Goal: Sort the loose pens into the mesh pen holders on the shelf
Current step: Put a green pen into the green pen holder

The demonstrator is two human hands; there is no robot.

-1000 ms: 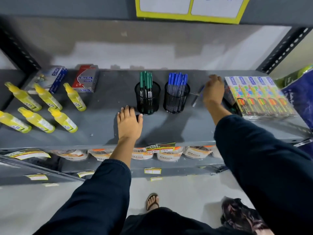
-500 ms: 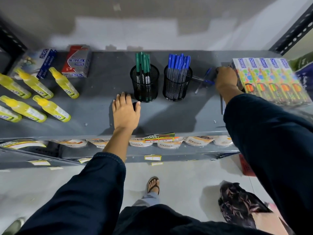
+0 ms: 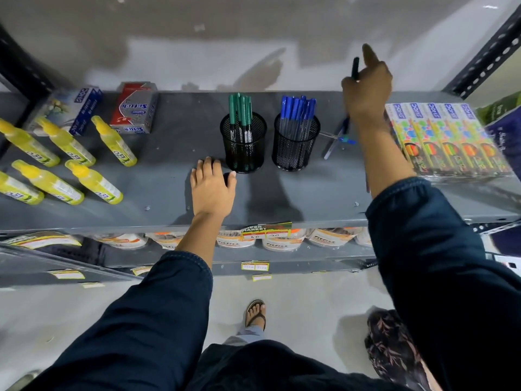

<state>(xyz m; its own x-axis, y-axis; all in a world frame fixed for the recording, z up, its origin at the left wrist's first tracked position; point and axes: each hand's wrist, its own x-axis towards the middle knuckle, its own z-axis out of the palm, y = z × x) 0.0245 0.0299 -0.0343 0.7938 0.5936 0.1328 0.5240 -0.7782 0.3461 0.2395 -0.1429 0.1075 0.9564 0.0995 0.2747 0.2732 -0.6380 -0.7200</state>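
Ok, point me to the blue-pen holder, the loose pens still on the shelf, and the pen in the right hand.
blue-pen holder (image 3: pixel 295 149), head view, front mesh wall.
loose pens (image 3: pixel 335 139), head view, where their barrels cross.
dark pen (image 3: pixel 355 67), head view, barrel above the right hand (image 3: pixel 368 93), head view, back of hand.

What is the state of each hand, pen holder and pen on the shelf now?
Left hand: flat on shelf, empty.
Right hand: raised, holding dark pen.
Left holder: upright, green pens.
Right holder: upright, blue pens.
Loose pens: lying on shelf.
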